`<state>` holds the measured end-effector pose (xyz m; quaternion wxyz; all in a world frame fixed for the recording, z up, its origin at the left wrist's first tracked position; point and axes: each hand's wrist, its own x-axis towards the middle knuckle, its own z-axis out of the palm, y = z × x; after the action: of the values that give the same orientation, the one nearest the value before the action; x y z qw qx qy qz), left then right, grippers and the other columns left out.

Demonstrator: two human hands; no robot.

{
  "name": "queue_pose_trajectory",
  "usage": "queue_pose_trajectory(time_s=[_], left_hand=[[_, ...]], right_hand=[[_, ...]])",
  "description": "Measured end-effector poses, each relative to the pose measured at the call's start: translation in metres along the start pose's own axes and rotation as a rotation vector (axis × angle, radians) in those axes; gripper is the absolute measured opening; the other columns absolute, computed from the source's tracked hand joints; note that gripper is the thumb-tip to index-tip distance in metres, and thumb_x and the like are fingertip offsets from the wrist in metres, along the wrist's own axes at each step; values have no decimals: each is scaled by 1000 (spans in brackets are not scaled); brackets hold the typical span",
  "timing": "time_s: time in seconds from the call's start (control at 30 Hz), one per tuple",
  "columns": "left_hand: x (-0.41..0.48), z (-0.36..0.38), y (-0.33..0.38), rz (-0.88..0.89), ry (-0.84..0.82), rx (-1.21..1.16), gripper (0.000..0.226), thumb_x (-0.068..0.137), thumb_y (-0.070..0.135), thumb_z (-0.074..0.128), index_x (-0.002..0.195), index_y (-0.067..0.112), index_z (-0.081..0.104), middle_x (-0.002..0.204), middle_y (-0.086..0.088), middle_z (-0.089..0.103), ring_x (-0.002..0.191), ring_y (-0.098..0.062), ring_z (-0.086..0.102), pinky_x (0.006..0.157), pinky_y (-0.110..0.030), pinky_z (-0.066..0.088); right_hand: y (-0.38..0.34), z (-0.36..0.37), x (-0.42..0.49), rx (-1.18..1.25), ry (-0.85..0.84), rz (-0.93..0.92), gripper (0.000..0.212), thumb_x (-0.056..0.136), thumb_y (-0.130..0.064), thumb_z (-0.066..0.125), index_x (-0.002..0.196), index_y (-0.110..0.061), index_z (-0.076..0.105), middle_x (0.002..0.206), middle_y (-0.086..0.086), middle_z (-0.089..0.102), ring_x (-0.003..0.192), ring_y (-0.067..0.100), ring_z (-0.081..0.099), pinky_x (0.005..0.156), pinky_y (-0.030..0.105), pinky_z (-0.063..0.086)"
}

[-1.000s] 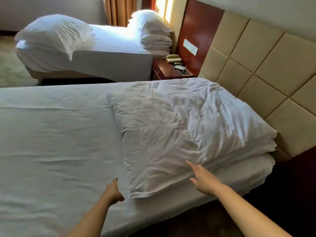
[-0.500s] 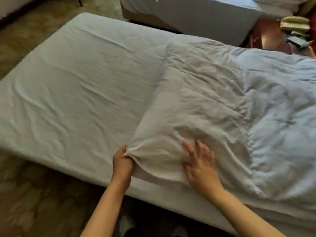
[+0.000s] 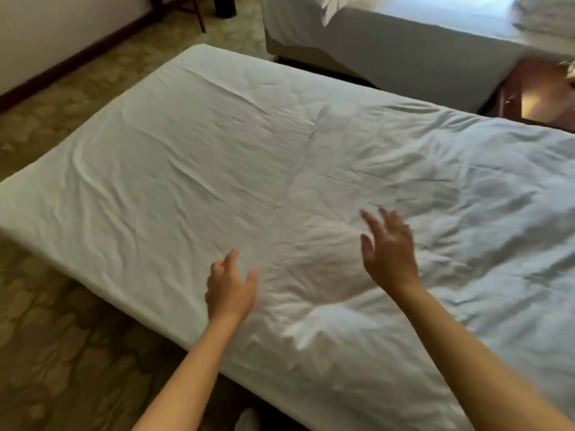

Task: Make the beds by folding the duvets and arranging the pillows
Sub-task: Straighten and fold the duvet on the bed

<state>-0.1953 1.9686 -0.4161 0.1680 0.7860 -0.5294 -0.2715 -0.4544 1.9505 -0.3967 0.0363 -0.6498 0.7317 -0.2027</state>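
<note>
A white, wrinkled folded duvet lies across the right half of the near bed, its left edge running down the middle of the mattress. My left hand hovers at the duvet's near left corner with fingers apart and nothing in it. My right hand is raised over the duvet, fingers spread, holding nothing. The frame is motion-blurred. On the second bed at the back, folded white bedding shows at the top right corner.
A dark wooden nightstand stands between the beds at the right. Patterned carpet covers the floor to the left and front. A wall with dark skirting runs along the far left. Chair legs show at the top.
My left hand has let go of the duvet's corner, and my right hand has lifted off the fabric. The view has shifted so more of the near bed's bare sheet shows.
</note>
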Motion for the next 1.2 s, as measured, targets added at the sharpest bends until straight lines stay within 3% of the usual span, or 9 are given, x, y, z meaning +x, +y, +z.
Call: queue_pose_trajectory(time_s=[0.07, 0.23, 0.37, 0.47, 0.57, 0.8, 0.93, 1.03, 1.2], left_hand=[[-3, 34, 30, 183, -19, 107, 77, 85, 63, 45, 148, 43, 5, 158, -1, -5, 144, -29, 7, 107, -60, 20], [49, 113, 19, 29, -650, 577, 80, 78, 81, 27, 136, 54, -21, 148, 7, -34, 145, -37, -8, 107, -69, 10], [105, 76, 107, 77, -494, 548, 50, 89, 43, 50, 134, 22, 48, 144, -9, 43, 129, -31, 45, 103, -43, 41], [116, 86, 151, 393, 108, 331, 74, 80, 65, 44, 146, 34, 28, 155, -8, 23, 141, -35, 23, 101, -65, 28], [144, 154, 141, 334, -285, 546, 103, 38, 99, 7, 124, 60, -36, 152, 2, -33, 142, -36, -20, 98, -78, 11], [235, 218, 176, 65, -785, 938, 101, 69, 86, 40, 134, 49, -28, 150, -8, -35, 144, -38, -13, 117, -52, 6], [193, 211, 256, 312, -445, 930, 55, 91, 50, 47, 137, 21, 45, 142, -8, 46, 128, -29, 46, 104, -46, 40], [93, 247, 277, 766, -31, 426, 60, 93, 54, 36, 147, 30, 26, 155, -9, 26, 141, -31, 25, 108, -59, 21], [6, 351, 237, 514, -508, 688, 74, 75, 82, 3, 135, 52, -28, 156, 3, -23, 145, -29, -11, 108, -68, 4]], right_hand=[[23, 21, 4, -71, 24, 173, 57, 92, -38, 30, 148, -26, 27, 154, 14, 24, 142, 36, 20, 115, 45, 5], [64, 63, 11, -206, -860, 107, 63, 95, -52, 34, 150, -38, 6, 160, 4, -3, 146, 29, 6, 118, 45, 10], [76, 35, 76, -238, -490, -9, 58, 96, -43, 40, 149, -35, 18, 160, 5, 3, 147, 29, 1, 117, 47, 2], [85, 55, 98, -156, -171, 153, 68, 84, -57, 21, 149, -39, 9, 159, 6, 2, 146, 32, 0, 113, 45, -14], [110, 108, 107, -177, -625, 204, 82, 66, -71, -6, 145, -48, -9, 158, -2, -16, 146, 25, -13, 114, 51, -11], [162, 120, 175, -161, -985, 71, 63, 91, -53, 42, 148, -38, 19, 160, 5, 3, 146, 31, 5, 117, 45, 3], [202, 64, 148, -134, -505, -116, 41, 91, -34, 43, 129, -26, 56, 137, 6, 53, 130, 26, 45, 109, 48, 31], [294, 17, 70, -322, 78, 229, 48, 83, -37, 42, 127, -27, 59, 136, 10, 53, 130, 28, 44, 107, 51, 30], [411, -38, -56, -331, -537, 610, 64, 88, -57, 22, 146, -33, 28, 155, 8, 24, 140, 28, 30, 114, 52, 21]])
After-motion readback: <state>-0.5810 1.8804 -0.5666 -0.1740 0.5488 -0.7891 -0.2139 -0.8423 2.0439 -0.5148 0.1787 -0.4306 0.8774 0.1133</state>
